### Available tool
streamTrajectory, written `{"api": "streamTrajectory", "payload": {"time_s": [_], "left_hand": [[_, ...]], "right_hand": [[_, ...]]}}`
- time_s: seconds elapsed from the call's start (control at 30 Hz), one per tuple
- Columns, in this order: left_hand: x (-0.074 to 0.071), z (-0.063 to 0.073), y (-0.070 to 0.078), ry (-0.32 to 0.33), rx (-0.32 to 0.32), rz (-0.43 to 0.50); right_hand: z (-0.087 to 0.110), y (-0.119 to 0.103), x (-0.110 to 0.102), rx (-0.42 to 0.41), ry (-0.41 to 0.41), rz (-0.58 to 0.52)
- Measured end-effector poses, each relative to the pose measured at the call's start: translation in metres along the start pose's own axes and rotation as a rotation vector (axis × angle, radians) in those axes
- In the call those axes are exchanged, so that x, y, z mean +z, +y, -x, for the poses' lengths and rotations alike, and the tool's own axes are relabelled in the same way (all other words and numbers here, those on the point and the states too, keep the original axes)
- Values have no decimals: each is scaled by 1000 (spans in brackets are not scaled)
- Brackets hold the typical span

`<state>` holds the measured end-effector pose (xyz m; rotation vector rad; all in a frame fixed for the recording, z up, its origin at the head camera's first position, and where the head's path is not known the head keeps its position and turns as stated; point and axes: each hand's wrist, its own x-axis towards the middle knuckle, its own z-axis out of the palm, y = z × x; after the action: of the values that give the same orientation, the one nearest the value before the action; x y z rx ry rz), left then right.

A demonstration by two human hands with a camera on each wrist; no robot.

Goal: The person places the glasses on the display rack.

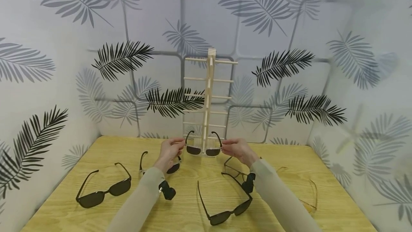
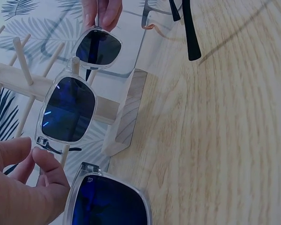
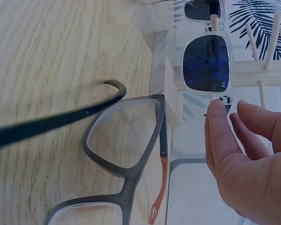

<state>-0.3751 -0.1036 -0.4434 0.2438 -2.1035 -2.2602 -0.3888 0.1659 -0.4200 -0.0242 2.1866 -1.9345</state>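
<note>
Clear-framed sunglasses (image 1: 203, 151) with dark lenses sit low on a pale wooden rack (image 1: 208, 92); in the left wrist view a peg tip shows above their bridge. My left hand (image 1: 170, 151) pinches one side, thumb and fingertips right at the hinge. On the opposite side, my right hand (image 1: 239, 149) holds the other hinge, thumb and fingers on either side of the temple. Below my left wrist lies another clear-framed pair (image 2: 110, 201), partly hidden by that arm. Grey-framed glasses (image 3: 126, 180) with orange temple tips rest under my right hand.
Black sunglasses (image 1: 104, 193) lie at the left of the wooden table (image 1: 180, 207), and a second black pair (image 1: 230, 213) lies front centre. Thin-rimmed glasses (image 1: 314, 196) at the right are partly behind my right sleeve. A leaf-patterned backdrop (image 1: 273, 17) stands close behind the rack.
</note>
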Motion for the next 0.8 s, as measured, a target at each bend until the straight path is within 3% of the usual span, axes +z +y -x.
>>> {"api": "streamTrajectory", "payload": {"time_s": [0.3, 0.57, 0.8], "left_hand": [[-4, 7, 6, 19, 15, -13], [-7, 15, 7, -43, 22, 0], [-5, 30, 8, -98, 35, -23]], "right_hand": [[9, -4, -7, -5, -31, -9], [15, -2, -11, 21, -122, -23], [25, 0, -22, -3, -252, 65]]}}
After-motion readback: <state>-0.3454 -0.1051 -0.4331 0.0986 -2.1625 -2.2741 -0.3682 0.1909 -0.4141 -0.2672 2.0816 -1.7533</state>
